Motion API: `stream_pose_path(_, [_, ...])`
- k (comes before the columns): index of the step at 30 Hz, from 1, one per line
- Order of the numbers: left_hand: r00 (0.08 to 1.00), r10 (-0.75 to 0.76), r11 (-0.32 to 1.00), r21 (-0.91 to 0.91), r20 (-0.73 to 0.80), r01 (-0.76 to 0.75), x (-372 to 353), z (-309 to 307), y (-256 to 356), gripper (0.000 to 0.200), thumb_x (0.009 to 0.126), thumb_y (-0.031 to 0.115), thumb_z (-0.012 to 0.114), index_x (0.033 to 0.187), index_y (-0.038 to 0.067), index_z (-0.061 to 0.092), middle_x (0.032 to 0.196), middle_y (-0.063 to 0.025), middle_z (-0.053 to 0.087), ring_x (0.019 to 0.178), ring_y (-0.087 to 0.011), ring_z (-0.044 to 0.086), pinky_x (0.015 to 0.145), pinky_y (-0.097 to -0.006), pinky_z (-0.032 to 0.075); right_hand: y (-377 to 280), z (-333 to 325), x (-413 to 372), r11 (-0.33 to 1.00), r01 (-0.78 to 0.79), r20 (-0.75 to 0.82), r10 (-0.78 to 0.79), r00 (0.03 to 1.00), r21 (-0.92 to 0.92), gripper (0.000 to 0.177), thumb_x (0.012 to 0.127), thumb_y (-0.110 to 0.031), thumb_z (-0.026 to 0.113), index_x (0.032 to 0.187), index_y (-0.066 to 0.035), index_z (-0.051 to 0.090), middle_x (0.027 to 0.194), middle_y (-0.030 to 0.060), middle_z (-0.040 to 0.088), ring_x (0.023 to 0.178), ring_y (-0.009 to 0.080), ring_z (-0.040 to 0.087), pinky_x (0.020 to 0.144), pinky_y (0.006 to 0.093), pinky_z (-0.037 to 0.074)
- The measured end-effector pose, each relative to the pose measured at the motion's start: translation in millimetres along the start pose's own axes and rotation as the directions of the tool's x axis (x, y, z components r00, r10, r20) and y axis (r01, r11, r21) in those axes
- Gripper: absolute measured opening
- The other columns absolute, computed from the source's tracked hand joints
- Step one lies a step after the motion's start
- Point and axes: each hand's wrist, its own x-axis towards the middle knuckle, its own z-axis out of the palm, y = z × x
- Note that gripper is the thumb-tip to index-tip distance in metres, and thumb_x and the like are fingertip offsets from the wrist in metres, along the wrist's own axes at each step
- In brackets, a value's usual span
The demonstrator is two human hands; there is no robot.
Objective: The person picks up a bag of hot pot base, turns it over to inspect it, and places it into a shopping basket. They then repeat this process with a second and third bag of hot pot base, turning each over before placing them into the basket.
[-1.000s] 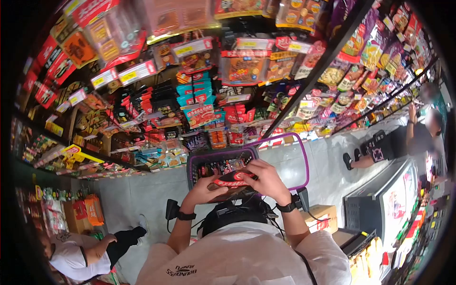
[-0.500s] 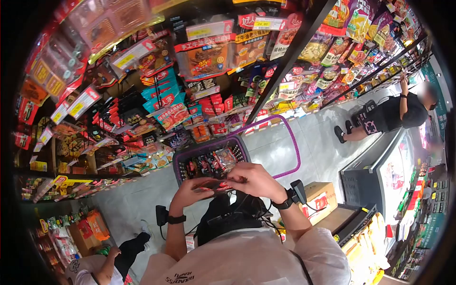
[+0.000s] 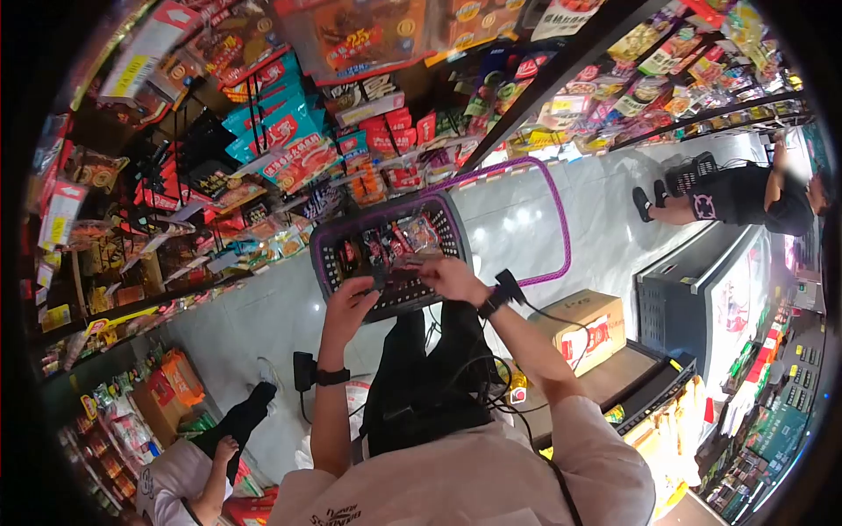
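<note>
A dark grey shopping basket (image 3: 453,230) with a purple handle (image 3: 561,219) folded to the right stands before me. Inside lie several red-and-black food packets (image 3: 386,241). My right hand (image 3: 453,279) is over the near side of the basket, its fingers closed on a small packet (image 3: 412,265) whose print is blurred. My left hand (image 3: 348,309) is at the near left rim, fingers apart and curved, with nothing plainly in it. Black wrist straps with small devices sit on both my wrists.
Hanging food packets (image 3: 294,149) fill the shelf ahead. At right are a cardboard box (image 3: 579,329) and a freezer (image 3: 680,294). One person in black (image 3: 737,197) stands far right; another person (image 3: 189,478) is at lower left. Cables hang by my waist.
My hands have moved forward over the near part of the basket and apart. The left hand has let go of the packet, which stays in the right. My view has tipped downward.
</note>
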Motion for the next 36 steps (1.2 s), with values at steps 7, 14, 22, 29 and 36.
stream_pose_path(7, [0.965, -0.220, 0.975, -0.004, 0.141, 0.223, -31.6, 13.5, -70.2, 0.019, 0.091, 0.013, 0.061, 0.105, 0.001, 0.061, 0.103, -0.0058, 0.065, 0.097, -0.0124, 0.060, 0.086, -0.0264, 0.047, 137.1, 96.1, 13.7, 0.904, -0.397, -0.090, 0.414, 0.906, 0.158, 0.017, 0.079, -0.020, 0.067, 0.087, -0.007, 0.061, 0.078, 0.0141, 0.065, 0.076, 0.0332, 0.064, 0.066, 0.0414, 0.050])
stream_pose_path(14, [0.923, -0.356, 0.933, 0.009, 0.143, 0.359, -43.2, 32.1, -114.3, 0.020, 0.094, 0.016, 0.056, 0.106, 0.000, 0.059, 0.100, -0.0078, 0.066, 0.095, -0.0143, 0.062, 0.085, -0.0264, 0.047, 217.7, 155.4, 31.3, 0.854, -0.469, -0.124, 0.502, 0.856, 0.225, 0.022, 0.079, -0.026, 0.069, 0.087, -0.009, 0.058, 0.077, 0.0158, 0.065, 0.077, 0.0354, 0.065, 0.066, 0.0431, 0.051])
stream_pose_path(22, [0.909, -0.406, 0.913, 0.000, 0.096, 0.408, -46.5, 24.6, -141.9, 0.018, 0.094, 0.015, 0.055, 0.105, 0.002, 0.060, 0.098, -0.0054, 0.066, 0.092, -0.0131, 0.061, 0.083, -0.0257, 0.047, 254.9, 188.1, 76.0, 0.775, -0.592, -0.191, 0.629, 0.753, 0.218, 0.024, 0.085, -0.027, 0.061, 0.094, -0.006, 0.056, 0.083, 0.0193, 0.066, 0.084, 0.0380, 0.064, 0.071, 0.0470, 0.051])
stream_pose_path(29, [0.921, -0.375, 0.923, -0.052, 0.105, 0.382, -50.4, 29.5, -158.7, 0.018, 0.095, 0.016, 0.053, 0.104, 0.002, 0.060, 0.098, -0.0060, 0.065, 0.091, -0.0134, 0.062, 0.083, -0.0261, 0.047, 227.7, 214.7, 102.1, 0.853, -0.270, -0.126, 0.358, 0.925, 0.446, 0.015, 0.080, -0.013, 0.064, 0.090, -0.003, 0.059, 0.080, 0.0102, 0.066, 0.078, 0.0223, 0.064, 0.071, 0.0339, 0.051])
stream_pose_path(36, [0.944, -0.304, 0.951, -0.007, 0.127, 0.308, -31.7, 36.3, -115.5, 0.019, 0.095, 0.016, 0.053, 0.103, 0.001, 0.061, 0.097, -0.0052, 0.065, 0.092, -0.0142, 0.061, 0.083, -0.0272, 0.047, 161.7, 194.9, 55.9, 0.882, -0.306, 0.144, 0.272, 0.952, 0.357, 0.017, 0.077, -0.014, 0.063, 0.091, -0.005, 0.066, 0.077, 0.0091, 0.067, 0.071, 0.0206, 0.065, 0.067, 0.0335, 0.052])
